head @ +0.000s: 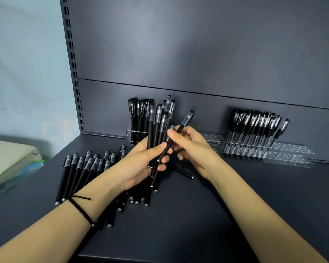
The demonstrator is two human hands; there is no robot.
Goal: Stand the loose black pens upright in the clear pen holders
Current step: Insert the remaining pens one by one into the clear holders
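Head view: I see a dark grey back panel rising behind everything.
Worktop: dark grey, carrying the pens and both holders.
Loose pens: a black pile lying flat at the left, partly under the left forearm.
Right holder: clear, against the panel, with a row of pens leaning in its left part.
Left holder: clear, a few pens upright in it, behind the raised hands.
Left hand: wrapped round a bundle of pens, caps up, above the pile.
Right hand: thumb and fingers pinch one pen, tilted, its barrel against the bundle.
Cord: black, round the left wrist.
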